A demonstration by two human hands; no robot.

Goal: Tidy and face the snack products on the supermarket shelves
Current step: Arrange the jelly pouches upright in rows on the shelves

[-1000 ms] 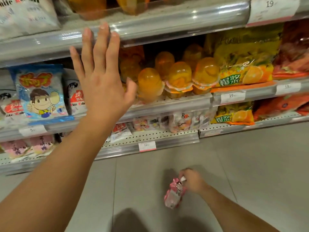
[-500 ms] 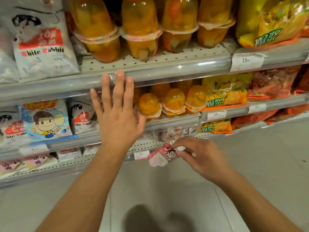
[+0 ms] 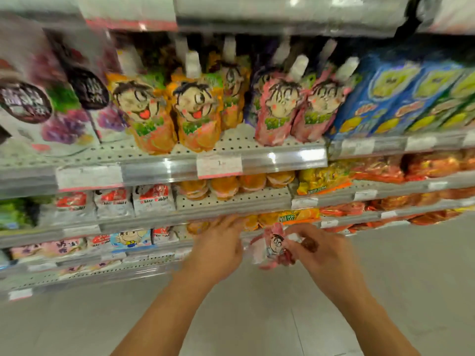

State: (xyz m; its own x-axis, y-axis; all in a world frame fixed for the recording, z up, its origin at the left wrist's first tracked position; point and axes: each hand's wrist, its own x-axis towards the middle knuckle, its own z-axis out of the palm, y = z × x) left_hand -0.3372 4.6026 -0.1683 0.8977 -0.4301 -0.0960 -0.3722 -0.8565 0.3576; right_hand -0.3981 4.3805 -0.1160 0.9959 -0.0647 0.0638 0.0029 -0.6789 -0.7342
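A pale tiled floor (image 3: 385, 291) is seen below the shelving, with one dark grout line running across it at the lower right. White price labels (image 3: 219, 164) are fitted in the clear strips along the front edges of the shelves; their print is too blurred to be read.

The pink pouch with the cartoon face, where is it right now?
The pink pouch is low in the head view, right of centre, pinched by the right hand, with the left hand beside it.
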